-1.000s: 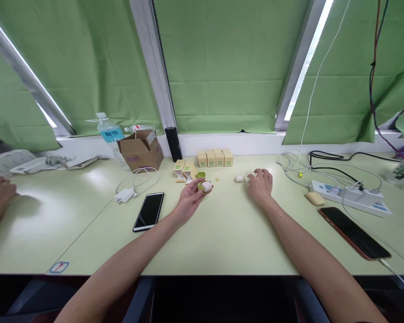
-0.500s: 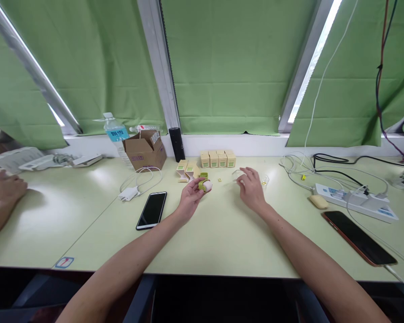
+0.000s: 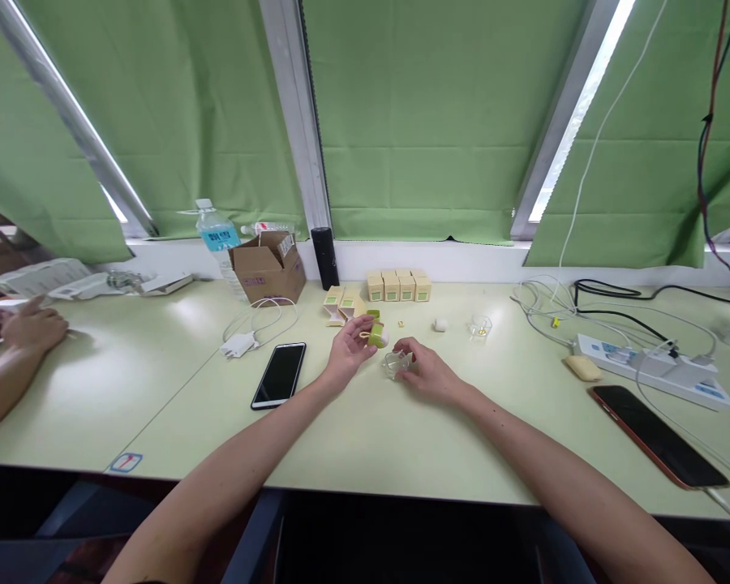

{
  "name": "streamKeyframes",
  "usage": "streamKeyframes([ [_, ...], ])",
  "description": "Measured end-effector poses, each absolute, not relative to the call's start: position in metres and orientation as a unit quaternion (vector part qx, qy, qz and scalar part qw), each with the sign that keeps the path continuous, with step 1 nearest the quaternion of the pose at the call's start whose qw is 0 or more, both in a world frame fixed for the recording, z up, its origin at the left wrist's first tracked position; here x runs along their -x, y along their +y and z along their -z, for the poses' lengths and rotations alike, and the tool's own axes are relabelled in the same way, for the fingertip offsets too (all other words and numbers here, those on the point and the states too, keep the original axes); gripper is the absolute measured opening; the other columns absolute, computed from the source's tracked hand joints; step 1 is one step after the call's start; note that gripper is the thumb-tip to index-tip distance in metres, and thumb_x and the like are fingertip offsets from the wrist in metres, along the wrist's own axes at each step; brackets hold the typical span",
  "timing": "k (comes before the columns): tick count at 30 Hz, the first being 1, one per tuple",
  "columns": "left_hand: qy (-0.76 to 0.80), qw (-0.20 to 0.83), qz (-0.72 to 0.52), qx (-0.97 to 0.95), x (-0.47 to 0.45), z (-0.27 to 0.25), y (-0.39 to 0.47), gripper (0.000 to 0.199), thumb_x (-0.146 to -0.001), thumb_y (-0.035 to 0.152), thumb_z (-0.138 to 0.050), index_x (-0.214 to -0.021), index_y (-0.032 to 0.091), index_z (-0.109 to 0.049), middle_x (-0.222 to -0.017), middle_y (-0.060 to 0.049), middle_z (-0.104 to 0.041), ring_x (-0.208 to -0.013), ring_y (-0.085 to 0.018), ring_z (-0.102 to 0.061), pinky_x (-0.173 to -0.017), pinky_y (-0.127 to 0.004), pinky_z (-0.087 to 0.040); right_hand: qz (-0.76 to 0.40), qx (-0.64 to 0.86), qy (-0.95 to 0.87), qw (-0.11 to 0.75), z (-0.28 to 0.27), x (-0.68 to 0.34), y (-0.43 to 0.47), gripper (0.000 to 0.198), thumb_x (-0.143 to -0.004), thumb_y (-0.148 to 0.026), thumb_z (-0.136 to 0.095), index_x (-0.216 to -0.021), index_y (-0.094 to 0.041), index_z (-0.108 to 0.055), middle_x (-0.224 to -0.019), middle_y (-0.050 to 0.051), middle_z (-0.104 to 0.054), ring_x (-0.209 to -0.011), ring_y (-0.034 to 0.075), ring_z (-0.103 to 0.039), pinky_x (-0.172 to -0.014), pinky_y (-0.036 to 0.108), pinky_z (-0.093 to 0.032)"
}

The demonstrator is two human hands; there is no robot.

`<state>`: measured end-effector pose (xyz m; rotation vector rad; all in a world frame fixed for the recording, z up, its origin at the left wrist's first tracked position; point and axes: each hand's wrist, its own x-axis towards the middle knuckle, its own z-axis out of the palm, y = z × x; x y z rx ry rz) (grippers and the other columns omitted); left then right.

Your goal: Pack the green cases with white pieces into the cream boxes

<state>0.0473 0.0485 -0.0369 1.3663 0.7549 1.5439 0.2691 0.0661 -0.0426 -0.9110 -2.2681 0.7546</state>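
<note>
My left hand [image 3: 348, 352] is closed around a small green cylindrical piece [image 3: 377, 334] with a white end, and a thin pale loop hangs from it. Just behind it is another small green piece [image 3: 373, 314]. My right hand [image 3: 427, 371] pinches a clear plastic cup-like piece [image 3: 394, 365] between thumb and fingers, just above or on the table beside the left hand. A small white rounded piece [image 3: 440, 324] lies beyond my right hand. Farther right sits a second clear plastic piece [image 3: 480, 327] with something yellow in it. A tiny yellow part [image 3: 401, 324] rests between.
Small beige boxes [image 3: 399, 285] stand in a row at the back, beside folded cartons [image 3: 341, 304]. Leftward are a phone [image 3: 279, 375], a charger [image 3: 238, 345] and a cardboard box [image 3: 268, 272]. A power strip [image 3: 650, 369] and another phone [image 3: 657, 436] lie right. A co-worker's hands [image 3: 33, 328] are far left.
My right hand has moved left and nearer, bringing the clear plastic piece beside my left hand. The white rounded piece now shows on the table. The left hand has turned the green piece slightly.
</note>
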Motion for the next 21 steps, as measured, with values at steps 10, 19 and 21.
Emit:
streamKeyframes([
  [10, 0.410, 0.350, -0.558, -0.631, -0.057, 0.036, 0.039, 0.048, -0.078, 0.034, -0.082, -0.121, 0.021, -0.065, -0.122, -0.011, -0.069, -0.107, -0.023, -0.063, -0.093, -0.037, -0.046, -0.296, 0.390, -0.832, 0.260, 0.040, -0.264, 0.061, 0.078, -0.076, -0.037, -0.084, -0.140, -0.028, -0.041, -0.118, 0.007, -0.066, -0.100, 0.023, -0.064, -0.085, 0.040, -0.053],
  [19, 0.484, 0.211, -0.477, -0.703, -0.067, 0.037, 0.029, 0.037, -0.079, 0.033, -0.081, -0.112, 0.024, -0.069, -0.113, -0.007, -0.068, -0.104, -0.025, -0.060, -0.094, -0.040, -0.047, -0.322, 0.399, -0.821, 0.254, 0.038, -0.264, 0.060, 0.086, -0.073, -0.031, -0.085, -0.144, -0.029, -0.036, -0.111, 0.004, -0.067, -0.085, 0.020, -0.064, -0.074, 0.034, -0.052],
  [21, 0.484, 0.196, -0.467, -0.714, -0.069, 0.039, 0.030, 0.037, -0.078, 0.034, -0.082, -0.111, 0.025, -0.069, -0.112, -0.007, -0.067, -0.106, -0.027, -0.059, -0.096, -0.042, -0.047, -0.325, 0.392, -0.822, 0.253, 0.039, -0.264, 0.060, 0.085, -0.074, -0.029, -0.083, -0.144, -0.029, -0.035, -0.105, 0.002, -0.068, -0.084, 0.020, -0.064, -0.074, 0.034, -0.051],
])
